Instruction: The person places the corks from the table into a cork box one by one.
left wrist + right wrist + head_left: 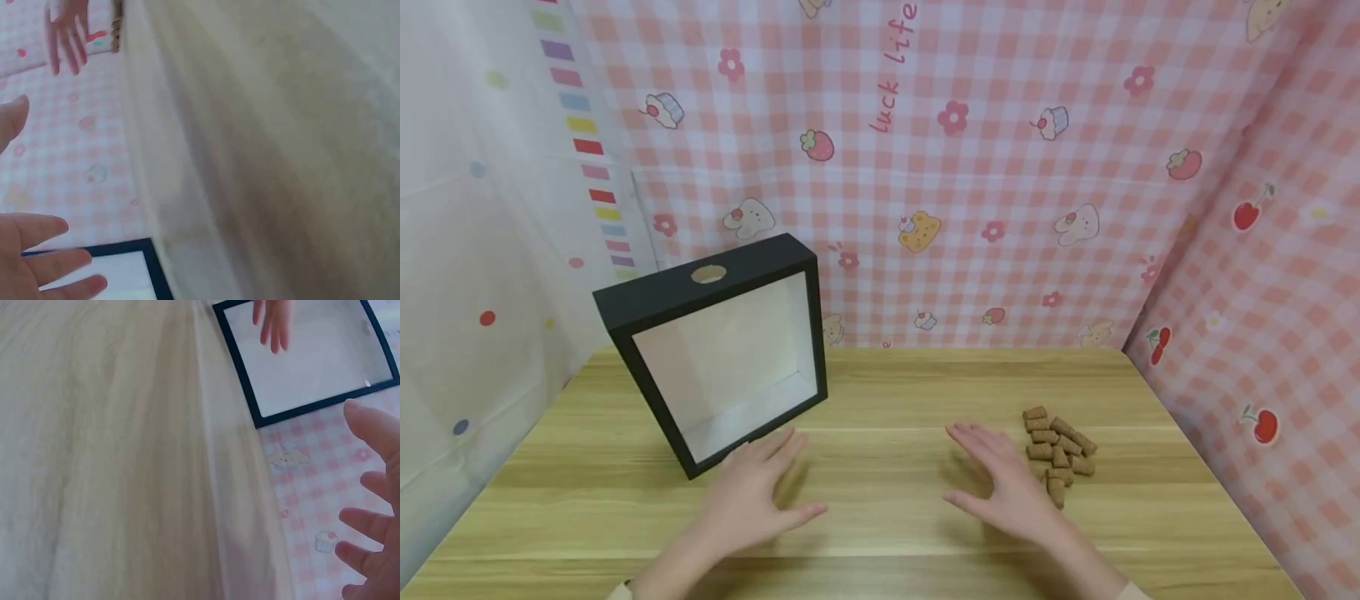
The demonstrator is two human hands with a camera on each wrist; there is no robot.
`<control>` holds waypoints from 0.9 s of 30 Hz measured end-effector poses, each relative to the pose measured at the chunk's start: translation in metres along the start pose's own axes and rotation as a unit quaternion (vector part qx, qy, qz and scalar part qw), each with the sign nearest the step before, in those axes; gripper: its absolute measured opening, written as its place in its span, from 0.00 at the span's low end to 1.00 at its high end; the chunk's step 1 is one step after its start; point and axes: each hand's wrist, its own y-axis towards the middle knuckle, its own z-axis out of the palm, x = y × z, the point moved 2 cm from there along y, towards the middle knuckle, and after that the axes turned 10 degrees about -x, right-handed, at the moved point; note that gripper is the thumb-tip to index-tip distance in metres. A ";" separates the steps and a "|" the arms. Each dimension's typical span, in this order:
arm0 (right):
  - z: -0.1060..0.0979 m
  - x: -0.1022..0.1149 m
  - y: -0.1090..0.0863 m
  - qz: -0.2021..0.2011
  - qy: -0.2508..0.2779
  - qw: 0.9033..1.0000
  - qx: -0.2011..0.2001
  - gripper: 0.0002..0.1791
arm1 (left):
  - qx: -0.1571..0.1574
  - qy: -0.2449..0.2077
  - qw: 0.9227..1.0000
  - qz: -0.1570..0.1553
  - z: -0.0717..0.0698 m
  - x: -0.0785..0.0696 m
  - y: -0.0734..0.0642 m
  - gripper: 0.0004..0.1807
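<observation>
My left hand (748, 500) is held over the table in front of the black box frame, fingers spread and holding nothing. The box frame (655, 400) stands upright at the left, with a round hole (708, 273) in its top edge and a clear front over a white inside. To the right, my right hand (1007, 492) hovers with thumb and fingers apart, nothing between them. Just beyond it lies a loose pile of wine corks (1043, 436), partly hidden by that hand. In the right wrist view, the frame (250, 394) shows behind the fingers of the left hand (275, 322).
The wooden table (880, 475) has light striped grain. Behind it hangs a pink checked curtain (880, 192), with more cloth on the right side (1262, 333) and a white dotted cloth (497, 250) at the left.
</observation>
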 end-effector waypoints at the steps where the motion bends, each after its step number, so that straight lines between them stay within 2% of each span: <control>1: -0.002 -0.001 -0.001 0.007 0.011 1.000 -0.008 0.43 | -0.010 -0.006 1.000 0.003 -0.004 0.001 0.000 0.47; 6: -0.015 -0.008 -0.004 0.033 0.049 0.997 -0.043 0.38 | -0.044 -0.028 0.999 -0.013 -0.030 0.008 0.002 0.44; 9: -0.024 -0.010 -0.005 0.030 0.044 0.997 -0.062 0.36 | -0.056 -0.039 0.997 -0.034 -0.048 0.012 0.003 0.43; 14: -0.041 -0.011 -0.006 0.012 0.034 0.996 -0.078 0.35 | -0.103 -0.073 0.991 -0.032 -0.077 0.015 0.008 0.42; 18: -0.055 -0.013 -0.006 0.012 0.040 0.996 -0.073 0.34 | -0.146 -0.105 0.983 -0.031 -0.099 0.015 0.012 0.43; 23: -0.071 -0.018 -0.008 0.040 0.071 0.995 -0.066 0.34 | -0.211 -0.126 0.969 -0.017 -0.129 0.014 0.019 0.45; 26: -0.078 -0.024 -0.011 0.049 0.081 0.993 -0.072 0.33 | -0.255 -0.133 0.958 0.001 -0.146 0.015 0.024 0.46; 27: -0.080 -0.027 -0.012 0.048 0.080 0.993 -0.076 0.33 | -0.272 -0.136 0.952 0.011 -0.152 0.017 0.026 0.43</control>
